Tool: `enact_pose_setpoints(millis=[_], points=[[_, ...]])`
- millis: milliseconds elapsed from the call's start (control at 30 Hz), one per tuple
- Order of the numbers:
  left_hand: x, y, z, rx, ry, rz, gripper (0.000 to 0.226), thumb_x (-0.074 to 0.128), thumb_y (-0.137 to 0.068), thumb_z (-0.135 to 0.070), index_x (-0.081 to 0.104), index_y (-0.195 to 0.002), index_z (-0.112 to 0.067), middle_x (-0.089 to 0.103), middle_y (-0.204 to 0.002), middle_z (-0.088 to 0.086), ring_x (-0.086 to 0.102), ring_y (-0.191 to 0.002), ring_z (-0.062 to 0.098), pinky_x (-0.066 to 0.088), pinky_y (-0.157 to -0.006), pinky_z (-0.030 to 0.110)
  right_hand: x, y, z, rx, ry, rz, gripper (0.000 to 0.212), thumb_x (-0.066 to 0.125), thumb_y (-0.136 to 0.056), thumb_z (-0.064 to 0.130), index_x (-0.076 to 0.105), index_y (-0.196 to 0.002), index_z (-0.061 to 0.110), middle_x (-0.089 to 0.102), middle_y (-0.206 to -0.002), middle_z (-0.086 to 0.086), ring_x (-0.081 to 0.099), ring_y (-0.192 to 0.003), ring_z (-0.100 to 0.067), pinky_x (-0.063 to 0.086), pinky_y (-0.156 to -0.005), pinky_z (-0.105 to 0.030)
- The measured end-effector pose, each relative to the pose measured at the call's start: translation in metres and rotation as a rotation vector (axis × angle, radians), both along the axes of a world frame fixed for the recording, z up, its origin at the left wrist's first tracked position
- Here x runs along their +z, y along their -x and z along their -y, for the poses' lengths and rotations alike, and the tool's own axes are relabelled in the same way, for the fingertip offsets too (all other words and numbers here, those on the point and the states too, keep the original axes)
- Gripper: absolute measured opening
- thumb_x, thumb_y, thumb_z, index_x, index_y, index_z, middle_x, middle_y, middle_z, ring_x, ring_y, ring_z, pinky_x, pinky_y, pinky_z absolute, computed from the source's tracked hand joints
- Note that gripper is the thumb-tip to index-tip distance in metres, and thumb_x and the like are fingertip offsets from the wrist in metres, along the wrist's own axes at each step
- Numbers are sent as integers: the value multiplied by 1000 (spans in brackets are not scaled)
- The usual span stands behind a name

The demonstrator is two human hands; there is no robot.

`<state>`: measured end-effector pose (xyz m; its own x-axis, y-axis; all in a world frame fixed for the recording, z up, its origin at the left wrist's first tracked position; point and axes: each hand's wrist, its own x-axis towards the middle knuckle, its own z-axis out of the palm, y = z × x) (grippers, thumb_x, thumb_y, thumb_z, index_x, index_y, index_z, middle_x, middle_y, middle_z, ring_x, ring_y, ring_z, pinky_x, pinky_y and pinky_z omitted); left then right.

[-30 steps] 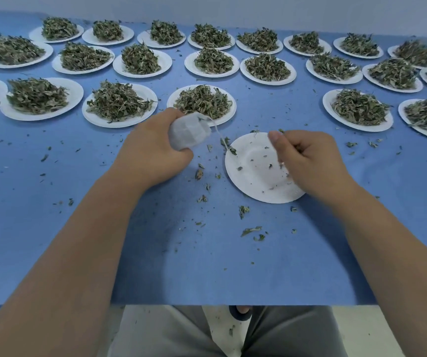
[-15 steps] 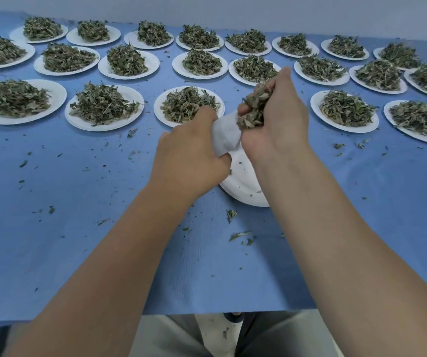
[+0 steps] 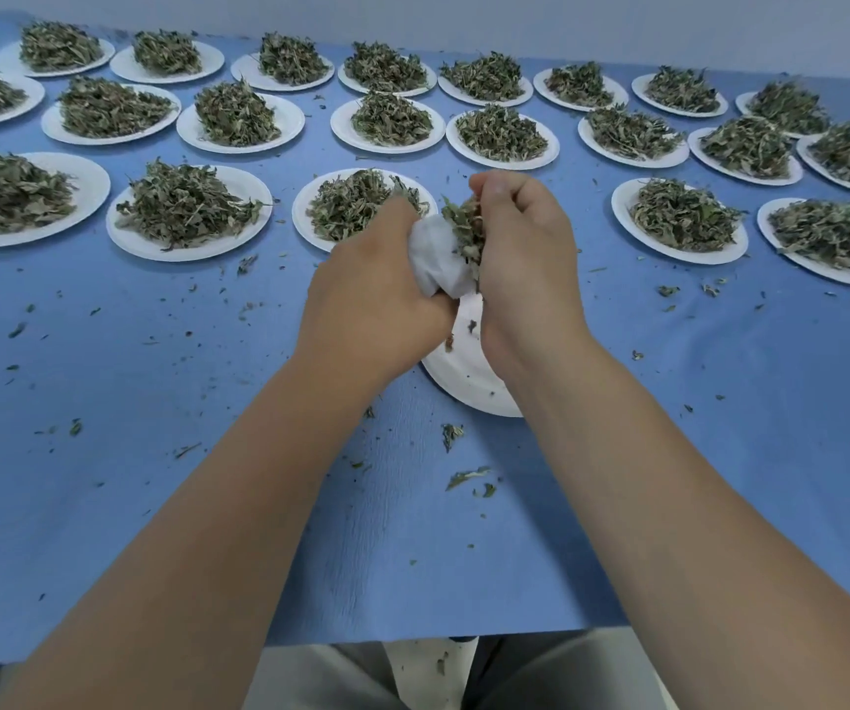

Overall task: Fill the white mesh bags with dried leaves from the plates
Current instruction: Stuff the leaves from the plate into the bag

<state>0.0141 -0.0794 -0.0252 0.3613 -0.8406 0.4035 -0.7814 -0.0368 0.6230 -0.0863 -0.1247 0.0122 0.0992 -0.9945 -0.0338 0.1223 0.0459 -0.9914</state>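
My left hand [image 3: 376,294] grips a white mesh bag [image 3: 435,258] and holds it just above a nearly bare white plate [image 3: 463,381] in the middle of the blue table. My right hand [image 3: 520,248] is closed on a bunch of dried leaves [image 3: 466,225] and presses it against the bag's mouth. Most of the bag is hidden between the two hands. Directly behind the hands lies a plate of dried leaves [image 3: 310,217].
Several white plates heaped with dried leaves [image 3: 187,207] stand in three rows across the far half of the blue table [image 3: 156,504]. Leaf crumbs [image 3: 466,476] are scattered over the cloth. The table's front edge runs just above my lap.
One second ago my right hand was low over the bare plate; it then rose with a bunch of leaves to the bag. Since half a second ago it has sunk lower against the bag's mouth.
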Motion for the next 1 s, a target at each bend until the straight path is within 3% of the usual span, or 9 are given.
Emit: enact_pose_setpoints(millis=[100, 200, 333, 400, 500, 633, 733, 833, 1000], points=[[3, -8, 7, -4, -1, 21, 31, 58, -69, -39, 35, -87, -27, 52, -71, -7, 53, -64, 19, 36, -50, 32, -5, 1, 6, 18, 94, -91, 8, 63, -96, 22, 57, -95, 28, 58, -87, 12, 57, -75, 0, 48, -70, -22], [2, -11, 10, -14, -14, 44, 31, 55, -70, -39, 36, -90, -27, 50, -71, -9, 50, -63, 11, 32, -50, 29, -10, 4, 14, -22, 189, -224, 27, 73, -88, 34, 50, -79, 25, 52, -77, 12, 52, -74, -10, 47, -69, -35], [-1, -9, 7, -1, -25, 155, 29, 54, -68, -36, 36, -89, -26, 45, -67, -10, 45, -59, 12, 29, -51, 32, -18, 10, 22, -7, 354, -369, 41, 70, -90, 43, 51, -67, 15, 44, -57, 13, 42, -57, -11, 41, -58, -31], [-3, -8, 7, 21, -26, 228, 28, 55, -69, -34, 36, -87, -26, 43, -66, -10, 42, -59, 21, 26, -56, 34, -18, 13, 27, 43, 253, -388, 52, 60, -95, 50, 55, -71, 4, 45, -56, 7, 41, -51, -12, 37, -53, -29], [-6, -9, 8, 55, -55, 329, 26, 53, -68, -33, 35, -85, -24, 38, -65, -10, 35, -59, 24, 27, -61, 35, -11, 19, 34, 198, -198, -212, 51, 51, -97, 57, 64, -79, 11, 63, -65, 3, 53, -44, -13, 43, -47, -26], [-9, -11, 9, 77, -116, 386, 26, 51, -69, -35, 34, -84, -24, 34, -66, -11, 36, -63, 26, 28, -65, 37, -11, 37, 38, 442, -299, 40, 17, 68, -88, 21, 61, -97, 10, 63, -81, -4, 60, -55, -16, 49, -53, -28], [-9, -8, 8, 64, -98, 367, 25, 47, -68, -37, 34, -83, -22, 34, -65, -11, 34, -60, 25, 26, -64, 36, -17, 43, 38, 532, -143, -34, 20, 70, -80, -1, 63, -93, 13, 63, -79, -5, 57, -66, -21, 49, -65, -31], [-9, -6, 6, 64, -41, 343, 23, 48, -69, -34, 34, -81, -22, 34, -63, -10, 32, -58, 24, 24, -62, 35, -23, 44, 35, 448, 26, -161, 19, 69, -85, -8, 70, -87, 10, 62, -74, -5, 55, -64, -20, 49, -69, -31], [-11, -9, 7, 64, -5, 253, 23, 57, -72, -34, 50, -90, -22, 51, -70, -6, 45, -66, 28, 35, -61, 36, -26, 49, 33, 402, 32, -187, 16, 74, -83, -6, 74, -84, 10, 65, -72, -6, 56, -60, -16, 50, -63, -25]])
